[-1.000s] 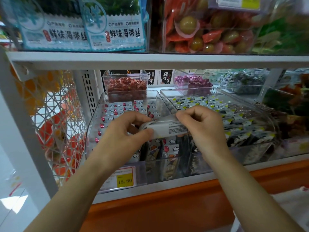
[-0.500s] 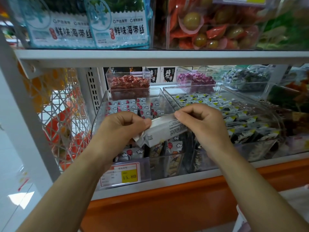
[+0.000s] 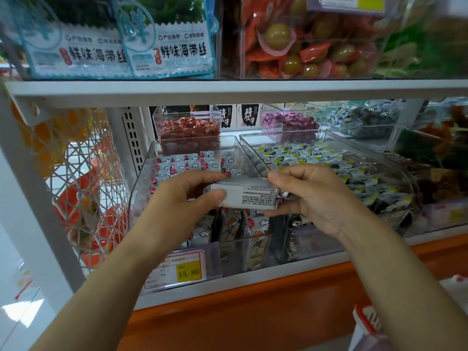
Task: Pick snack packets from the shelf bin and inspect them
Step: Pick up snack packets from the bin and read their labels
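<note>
Holding one snack packet (image 3: 249,196) crosswise between both hands, in the air just above the front half of the clear shelf bin (image 3: 141,188), printed back panel turned toward the camera

Grip, left hand (image 3: 182,198): pinching the packet's left end, thumb on the near face, fingers curled over the top edge

Grip, right hand (image 3: 311,198): pinching the right end, forefinger on the top edge, thumb under the bottom edge

Handling, judged: light; soft film wrapper, likely smooth and a little slippery; flat, slightly boxy shape, so probably something firm inside; crushable under a hard squeeze. Best taken by the two short ends or the sealed edges, leaving the printed panel uncovered for reading; gentle pressure enough

Bin stock: more packets, apparently of the same kind, white with red dots and cloud marks, lying flat toward the rear, standing on end behind the front wall

Adjacent: second clear bin (image 3: 379,173) just beside on the right, filled with dark-and-yellow packets; yellow price tag (image 3: 188,271) marked 15.80 at the front of the shelf bin

Hidden or unclear: front face of the held packet turned away; small print on the back panel too fine to read; left end covered by thumb and fingers; right hand's lower fingers tucked behind the packet, out of sight; stock directly beneath the hands blocked from view; contents of the packet not visible
</note>
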